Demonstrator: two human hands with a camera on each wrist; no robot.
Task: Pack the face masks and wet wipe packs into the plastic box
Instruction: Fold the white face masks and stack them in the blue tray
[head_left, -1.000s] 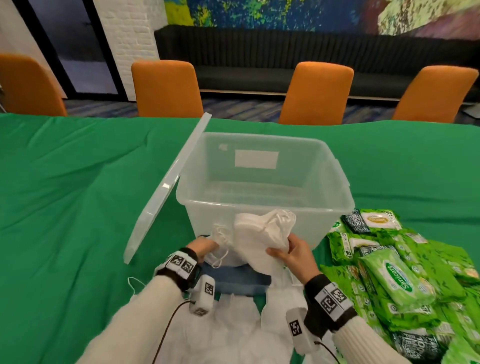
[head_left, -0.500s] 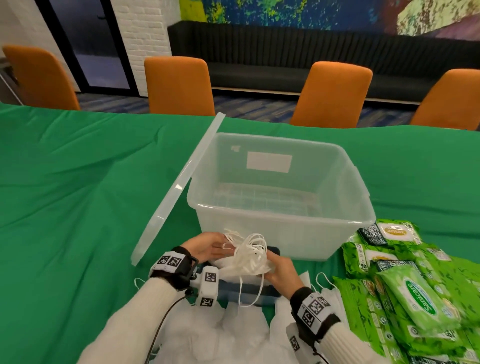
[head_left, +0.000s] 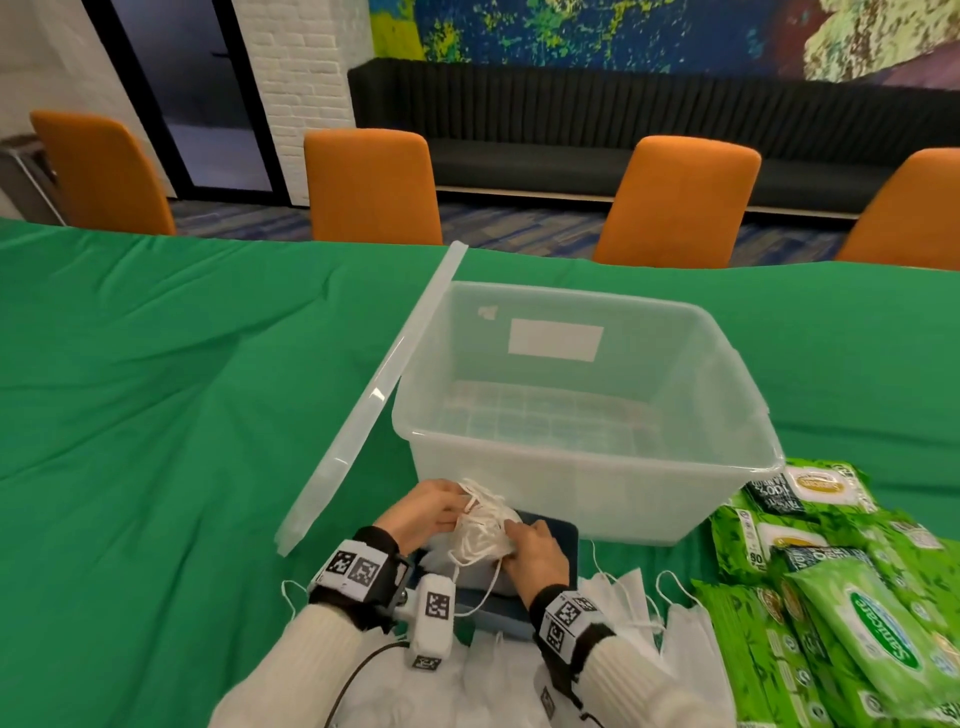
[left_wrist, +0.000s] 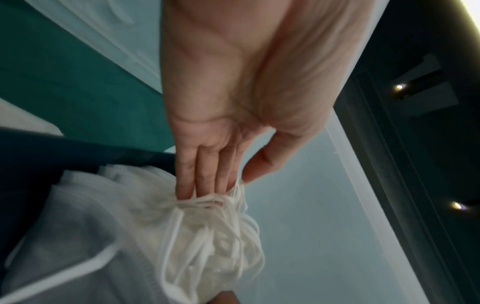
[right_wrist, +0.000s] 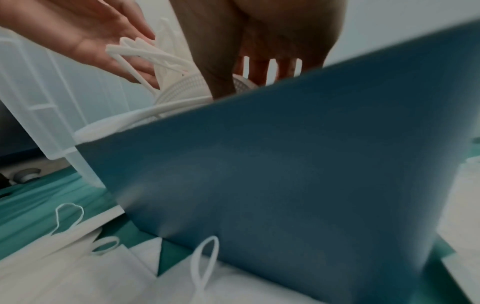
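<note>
- Both hands, our left hand (head_left: 423, 512) and right hand (head_left: 535, 553), hold the bunch of face masks (head_left: 480, 530) just in front of the plastic box (head_left: 587, 467)
- We are tidying the loops
- Next we lift it into the box

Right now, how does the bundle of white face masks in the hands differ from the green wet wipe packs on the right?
The bundle of white face masks is soft white fabric with tangled ear loops; the green wet wipe packs are glossy printed pouches. The masks are held by the left hand and right hand; the packs lie untouched in a pile. Neither is yet in the clear plastic box.
</note>
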